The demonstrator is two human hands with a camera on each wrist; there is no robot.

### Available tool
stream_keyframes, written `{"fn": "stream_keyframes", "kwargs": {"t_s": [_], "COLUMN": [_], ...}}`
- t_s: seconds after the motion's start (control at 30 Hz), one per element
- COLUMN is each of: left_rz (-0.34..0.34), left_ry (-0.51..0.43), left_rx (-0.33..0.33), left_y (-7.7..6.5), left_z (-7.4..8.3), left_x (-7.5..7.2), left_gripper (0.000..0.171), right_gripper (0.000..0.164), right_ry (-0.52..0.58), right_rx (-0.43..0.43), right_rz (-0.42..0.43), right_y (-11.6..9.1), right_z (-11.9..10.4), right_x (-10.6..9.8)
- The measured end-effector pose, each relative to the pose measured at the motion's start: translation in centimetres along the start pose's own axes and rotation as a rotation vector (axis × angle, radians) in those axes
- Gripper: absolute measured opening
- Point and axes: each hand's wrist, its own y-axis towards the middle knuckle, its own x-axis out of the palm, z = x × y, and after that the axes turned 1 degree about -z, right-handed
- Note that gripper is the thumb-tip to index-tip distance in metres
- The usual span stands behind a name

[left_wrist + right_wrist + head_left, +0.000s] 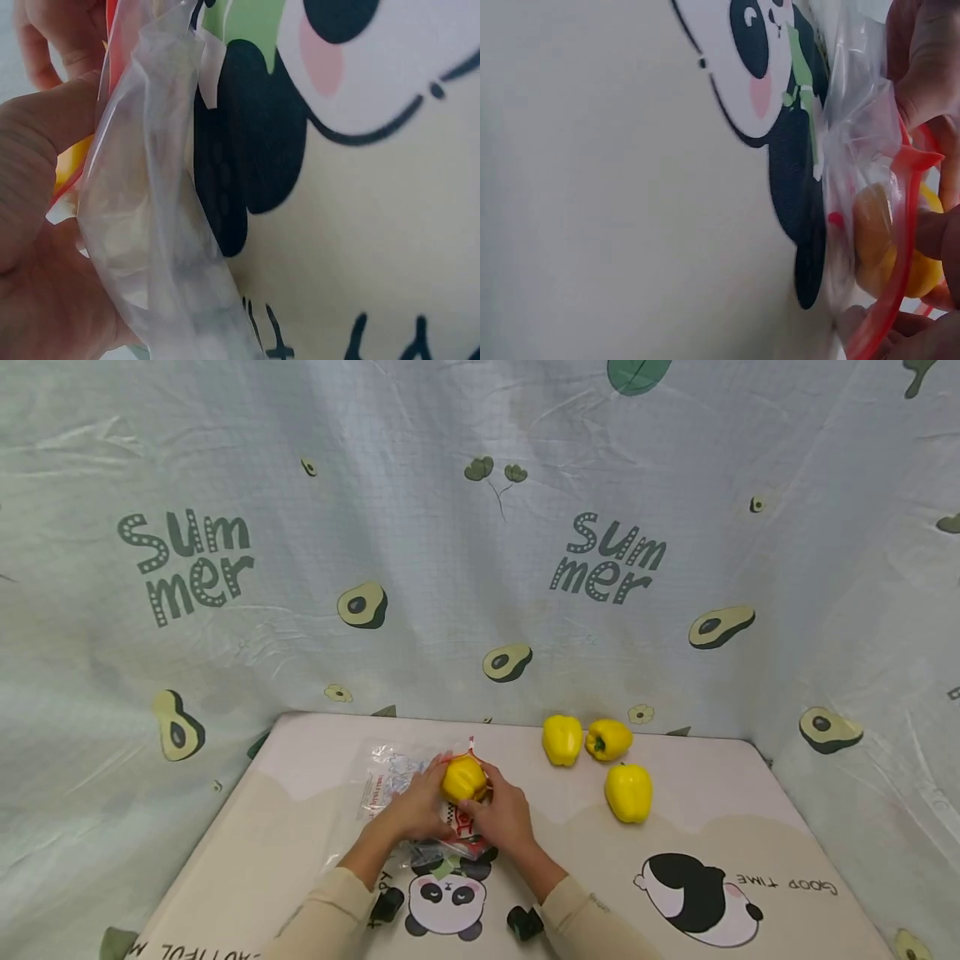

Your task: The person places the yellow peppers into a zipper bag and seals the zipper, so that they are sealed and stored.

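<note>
A yellow bell pepper [463, 778] sits between both hands at the mouth of a clear plastic bag [375, 777] with red edging and red print. In the right wrist view the pepper [877, 244] shows partly through the plastic, beside the bag's red strip [906, 232]. My left hand [420, 806] grips the bag by its opening, thumb over the edge in the left wrist view. From the other side my right hand [508, 814] holds the pepper, its thumb low on it and its fingers along the bag's rim.
Three more yellow bell peppers lie to the right: one upright [562, 740], one on its side [609, 740], one nearer [628, 793]. The table [705, 785] carries printed panda and dog drawings. A patterned curtain [435, 543] hangs behind. Black wrist devices [387, 905] show below the sleeves.
</note>
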Motion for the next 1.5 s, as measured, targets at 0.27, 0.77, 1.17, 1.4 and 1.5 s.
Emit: {"fn": "stream_keyframes", "kwargs": {"t_s": [0.27, 0.77, 1.17, 1.4, 1.5], "left_rz": [-0.012, 0.007, 0.017, 0.011, 0.018], "left_ry": [-0.010, 0.043, 0.043, 0.063, 0.082], "left_rx": [0.013, 0.005, 0.003, 0.029, 0.041], "left_y": [-0.2, 0.0, 0.0, -0.2, -0.1], "left_z": [-0.1, 0.1, 0.3, 0.7, 0.7], "left_x": [0.2, -0.7, -0.3, -0.1, -0.1], "left_gripper": [0.124, 0.115, 0.115, 0.112, 0.111], "right_gripper": [0.062, 0.063, 0.056, 0.055, 0.055], "right_ry": [0.132, 0.080, 0.070, 0.127, 0.129], "right_rx": [0.011, 0.007, -0.003, 0.009, 0.014], "right_rz": [-0.035, -0.016, 0.071, 0.061, 0.043], "right_y": [0.6, 1.4, 1.4, 1.5, 1.9], "right_z": [0.9, 0.4, -0.1, 0.2, 0.1], "right_x": [-0.1, 0.1, 0.3, 0.2, 0.1]}}
